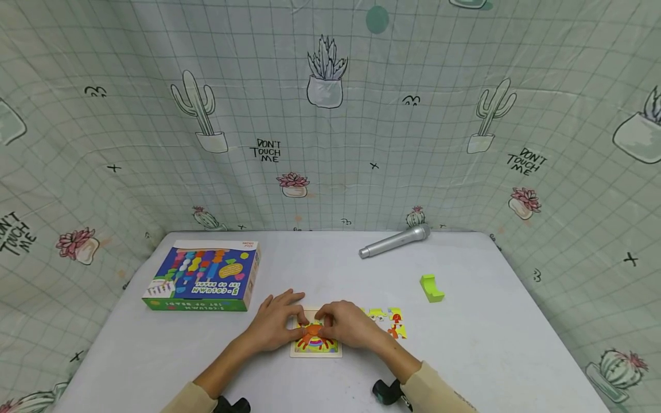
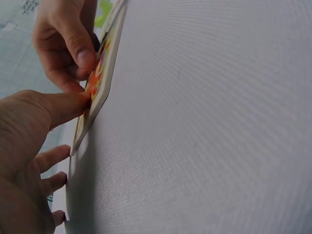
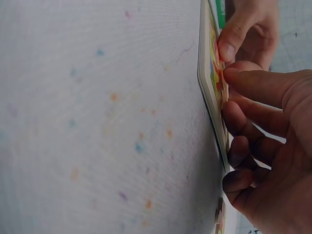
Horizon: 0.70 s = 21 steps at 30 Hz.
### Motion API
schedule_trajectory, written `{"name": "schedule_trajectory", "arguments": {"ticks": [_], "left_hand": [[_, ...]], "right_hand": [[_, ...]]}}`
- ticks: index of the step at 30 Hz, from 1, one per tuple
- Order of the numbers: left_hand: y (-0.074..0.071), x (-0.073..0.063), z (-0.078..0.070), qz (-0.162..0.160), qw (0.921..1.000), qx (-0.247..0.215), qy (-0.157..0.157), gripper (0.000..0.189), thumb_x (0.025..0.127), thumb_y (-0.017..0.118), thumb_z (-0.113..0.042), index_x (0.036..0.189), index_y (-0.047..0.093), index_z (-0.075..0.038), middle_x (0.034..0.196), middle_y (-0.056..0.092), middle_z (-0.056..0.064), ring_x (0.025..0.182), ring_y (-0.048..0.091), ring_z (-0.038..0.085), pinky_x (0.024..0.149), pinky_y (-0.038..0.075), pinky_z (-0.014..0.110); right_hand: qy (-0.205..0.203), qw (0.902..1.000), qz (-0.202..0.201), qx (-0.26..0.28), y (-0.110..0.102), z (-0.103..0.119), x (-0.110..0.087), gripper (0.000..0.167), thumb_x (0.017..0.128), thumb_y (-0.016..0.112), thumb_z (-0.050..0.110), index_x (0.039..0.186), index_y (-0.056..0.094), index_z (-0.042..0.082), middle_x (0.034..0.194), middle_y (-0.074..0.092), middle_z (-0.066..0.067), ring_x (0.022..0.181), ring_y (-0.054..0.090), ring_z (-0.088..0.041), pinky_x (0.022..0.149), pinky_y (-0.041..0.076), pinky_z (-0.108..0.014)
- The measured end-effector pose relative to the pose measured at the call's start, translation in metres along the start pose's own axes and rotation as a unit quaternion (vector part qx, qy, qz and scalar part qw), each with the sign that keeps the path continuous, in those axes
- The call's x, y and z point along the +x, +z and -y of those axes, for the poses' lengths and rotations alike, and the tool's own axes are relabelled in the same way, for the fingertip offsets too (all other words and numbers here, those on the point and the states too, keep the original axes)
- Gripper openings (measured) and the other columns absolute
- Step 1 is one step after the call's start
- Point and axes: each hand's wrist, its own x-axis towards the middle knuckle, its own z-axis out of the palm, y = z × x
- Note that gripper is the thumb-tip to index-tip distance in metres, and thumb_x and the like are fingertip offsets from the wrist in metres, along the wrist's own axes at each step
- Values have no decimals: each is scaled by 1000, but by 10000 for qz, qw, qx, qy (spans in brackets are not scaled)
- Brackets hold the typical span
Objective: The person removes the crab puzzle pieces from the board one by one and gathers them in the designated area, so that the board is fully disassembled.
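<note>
Two hands: left hand (image 1: 272,326), right hand (image 1: 347,324). One puzzle board (image 1: 316,342). One toy box (image 1: 203,275). One microphone (image 1: 395,241). One green block (image 1: 431,288). Loose puzzle pieces (image 1: 388,321), number unclear.

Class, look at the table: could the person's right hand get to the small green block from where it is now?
Probably yes. The right hand rests on the square wooden puzzle board, and only bare white table lies between it and the small green plastic block.
</note>
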Motion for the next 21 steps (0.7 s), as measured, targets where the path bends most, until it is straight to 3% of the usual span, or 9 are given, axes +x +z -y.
{"name": "schedule_trajectory", "arguments": {"ticks": [21], "left_hand": [[-2, -2, -1, 161, 9998, -150, -24, 17, 85, 76, -21, 78, 65, -31, 150, 50, 13, 147, 30, 43, 112, 12, 76]], "right_hand": [[-52, 9994, -126, 315, 2, -3, 1, 19, 89, 76, 20, 106, 68, 14, 72, 58, 10, 61, 51, -2, 59, 42, -22]]}}
